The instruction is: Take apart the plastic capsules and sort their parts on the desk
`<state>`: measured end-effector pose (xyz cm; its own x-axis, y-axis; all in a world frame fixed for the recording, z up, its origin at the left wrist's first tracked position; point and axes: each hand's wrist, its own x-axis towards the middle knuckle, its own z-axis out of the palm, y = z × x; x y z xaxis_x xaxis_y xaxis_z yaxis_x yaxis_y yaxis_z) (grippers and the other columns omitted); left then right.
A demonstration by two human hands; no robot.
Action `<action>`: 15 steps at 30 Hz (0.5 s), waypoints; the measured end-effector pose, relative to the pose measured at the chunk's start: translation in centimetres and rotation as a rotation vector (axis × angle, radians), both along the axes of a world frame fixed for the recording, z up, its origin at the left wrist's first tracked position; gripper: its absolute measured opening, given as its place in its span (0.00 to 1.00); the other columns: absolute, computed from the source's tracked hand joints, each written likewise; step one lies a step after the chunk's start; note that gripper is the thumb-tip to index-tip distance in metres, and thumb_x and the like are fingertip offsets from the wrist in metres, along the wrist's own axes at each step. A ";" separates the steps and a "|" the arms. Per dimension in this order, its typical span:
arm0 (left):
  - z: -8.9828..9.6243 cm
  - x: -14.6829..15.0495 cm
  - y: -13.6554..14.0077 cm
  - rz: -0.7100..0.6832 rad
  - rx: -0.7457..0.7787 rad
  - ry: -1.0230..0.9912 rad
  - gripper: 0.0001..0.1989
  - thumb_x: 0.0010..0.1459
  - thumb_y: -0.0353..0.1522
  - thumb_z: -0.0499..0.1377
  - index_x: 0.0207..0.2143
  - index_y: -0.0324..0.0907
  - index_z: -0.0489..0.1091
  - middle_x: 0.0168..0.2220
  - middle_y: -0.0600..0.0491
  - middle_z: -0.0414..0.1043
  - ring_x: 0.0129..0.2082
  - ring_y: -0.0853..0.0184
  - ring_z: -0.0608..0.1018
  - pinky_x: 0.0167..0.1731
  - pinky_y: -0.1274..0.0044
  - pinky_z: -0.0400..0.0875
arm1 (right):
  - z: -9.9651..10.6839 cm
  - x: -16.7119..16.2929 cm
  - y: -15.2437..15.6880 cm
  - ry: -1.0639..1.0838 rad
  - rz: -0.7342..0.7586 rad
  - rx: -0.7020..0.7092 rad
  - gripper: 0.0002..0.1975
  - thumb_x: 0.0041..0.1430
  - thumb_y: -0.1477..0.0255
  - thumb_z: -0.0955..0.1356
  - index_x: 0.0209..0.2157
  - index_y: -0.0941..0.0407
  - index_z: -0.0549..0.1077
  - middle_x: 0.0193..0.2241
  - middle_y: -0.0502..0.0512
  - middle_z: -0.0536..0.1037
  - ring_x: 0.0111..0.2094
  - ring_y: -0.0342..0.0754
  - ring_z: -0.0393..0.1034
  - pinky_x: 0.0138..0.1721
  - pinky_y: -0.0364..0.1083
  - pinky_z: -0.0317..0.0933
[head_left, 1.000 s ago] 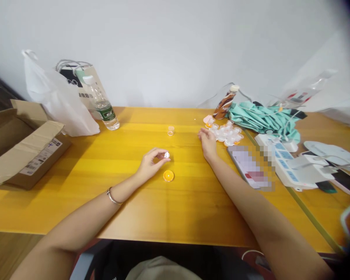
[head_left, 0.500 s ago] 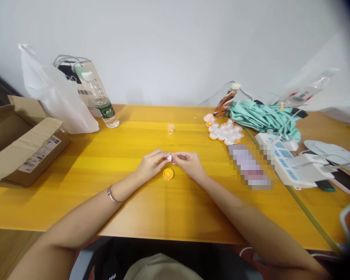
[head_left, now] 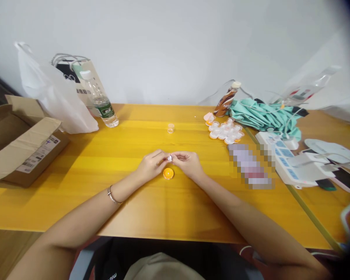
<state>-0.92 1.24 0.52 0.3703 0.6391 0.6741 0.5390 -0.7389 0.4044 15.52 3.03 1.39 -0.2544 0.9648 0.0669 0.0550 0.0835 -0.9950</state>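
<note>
Between my fingertips is a small white piece with dark marks (head_left: 170, 158), too small to name. My left hand (head_left: 153, 165) pinches it from the left. From the other side my right hand (head_left: 186, 162) holds it, thumb and fingers closed together. Just below the hands, a round orange cap-like piece (head_left: 168, 173) lies on the yellow table (head_left: 163, 210). Farther back, a small clear cup (head_left: 170, 128) stands on the tabletop.
To the right are a cluster of clear cups with orange bottoms (head_left: 226, 131), a blurred-out flat object (head_left: 251, 167), a brown drink bottle (head_left: 227, 99), green folded fabric (head_left: 262, 114) and a power strip (head_left: 288, 163). At left are a cardboard box (head_left: 32, 155) and a water bottle (head_left: 105, 109).
The small white piece has turned slightly between my fingertips. Both hands stay in nearly the same place, and the orange piece has not moved.
</note>
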 end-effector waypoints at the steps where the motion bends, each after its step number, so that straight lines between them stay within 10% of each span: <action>1: 0.0 0.0 0.0 -0.005 -0.014 -0.011 0.06 0.57 0.28 0.55 0.37 0.39 0.69 0.32 0.49 0.72 0.32 0.70 0.74 0.35 0.78 0.71 | 0.0 0.0 0.1 0.017 0.012 -0.022 0.05 0.44 0.70 0.70 0.26 0.56 0.77 0.27 0.51 0.80 0.29 0.46 0.75 0.35 0.44 0.69; 9: -0.2 0.0 0.6 -0.012 -0.224 -0.272 0.09 0.52 0.31 0.61 0.38 0.39 0.70 0.32 0.52 0.73 0.32 0.71 0.76 0.36 0.78 0.72 | -0.3 0.5 0.6 0.232 0.021 -0.242 0.08 0.45 0.67 0.71 0.26 0.56 0.75 0.24 0.50 0.78 0.24 0.40 0.72 0.32 0.42 0.68; 15: -0.6 0.0 0.8 -0.036 -0.311 -0.333 0.10 0.52 0.32 0.61 0.37 0.39 0.71 0.32 0.52 0.73 0.31 0.70 0.77 0.36 0.78 0.73 | -0.7 0.4 0.1 0.252 0.073 -0.118 0.12 0.43 0.67 0.72 0.33 0.55 0.73 0.26 0.48 0.78 0.27 0.41 0.72 0.35 0.42 0.66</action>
<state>-0.94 2.02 -0.12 0.1921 0.8204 0.5386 0.3183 -0.5712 0.7566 15.95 3.15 0.70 -0.3133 0.9493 0.0251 -0.1974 -0.0392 -0.9795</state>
